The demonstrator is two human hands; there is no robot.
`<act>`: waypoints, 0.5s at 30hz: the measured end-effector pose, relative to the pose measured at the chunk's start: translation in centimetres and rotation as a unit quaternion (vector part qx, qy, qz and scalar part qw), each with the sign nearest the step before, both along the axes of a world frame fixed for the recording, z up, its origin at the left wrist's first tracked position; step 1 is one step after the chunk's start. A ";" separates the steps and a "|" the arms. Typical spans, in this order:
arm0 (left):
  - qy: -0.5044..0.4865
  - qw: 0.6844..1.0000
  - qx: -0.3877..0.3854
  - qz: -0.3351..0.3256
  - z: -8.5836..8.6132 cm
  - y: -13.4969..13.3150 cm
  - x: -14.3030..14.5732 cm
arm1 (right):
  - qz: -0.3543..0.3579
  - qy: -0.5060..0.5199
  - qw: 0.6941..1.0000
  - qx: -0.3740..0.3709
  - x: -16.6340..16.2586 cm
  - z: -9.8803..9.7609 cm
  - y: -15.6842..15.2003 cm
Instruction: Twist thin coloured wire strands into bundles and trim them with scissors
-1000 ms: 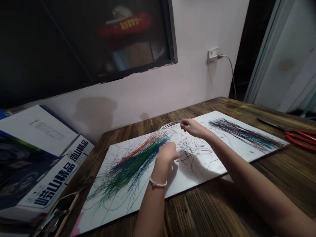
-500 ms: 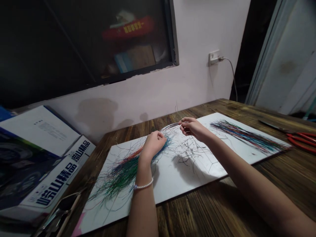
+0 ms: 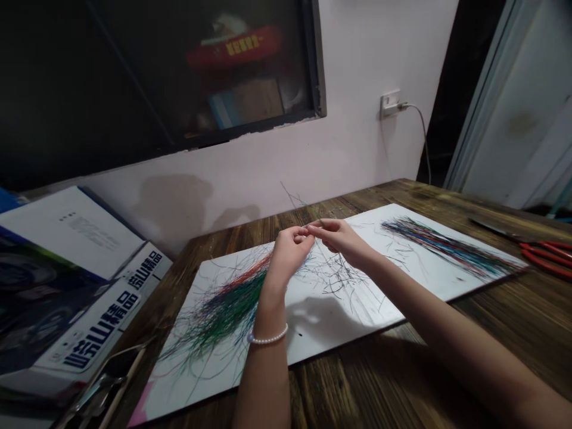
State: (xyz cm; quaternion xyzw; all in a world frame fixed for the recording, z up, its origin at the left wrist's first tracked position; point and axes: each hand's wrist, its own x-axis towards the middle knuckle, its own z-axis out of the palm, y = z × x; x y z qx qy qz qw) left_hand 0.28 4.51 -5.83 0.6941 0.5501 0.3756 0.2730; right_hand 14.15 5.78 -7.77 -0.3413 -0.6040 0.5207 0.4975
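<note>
My left hand [image 3: 290, 256], with a pearl bracelet [image 3: 268, 337] at its wrist, is closed in a pinch above the white board [image 3: 322, 333]. My right hand [image 3: 342, 239] is pinched too, its fingertips meeting those of the left. A few thin wires [image 3: 295, 198] stick up from between the fingers; the part inside the grip is hidden. Below and left lies a large bundle of coloured wires [image 3: 232, 307], green, blue and orange. Loose dark wire pieces [image 3: 337, 277] are scattered on the board under my right hand.
A second bundle of coloured wires [image 3: 442, 247] lies at the board's right end. Red-handled scissors [image 3: 543, 251] rest on the wooden table [image 3: 348, 387] beyond it. A printed box [image 3: 98, 322] stands at left, with metal tools [image 3: 100, 393] near it. A plugged socket [image 3: 390, 105] is on the wall.
The hands have come together: my right hand moved left and my left hand slightly right, until their fingertips met. The upright wires moved left with my right hand.
</note>
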 end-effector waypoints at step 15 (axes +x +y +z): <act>0.018 0.996 0.080 -0.024 1.0 -1.4 0.5 | 0.042 0.111 0.993 -0.007 -0.3 0.3 -0.4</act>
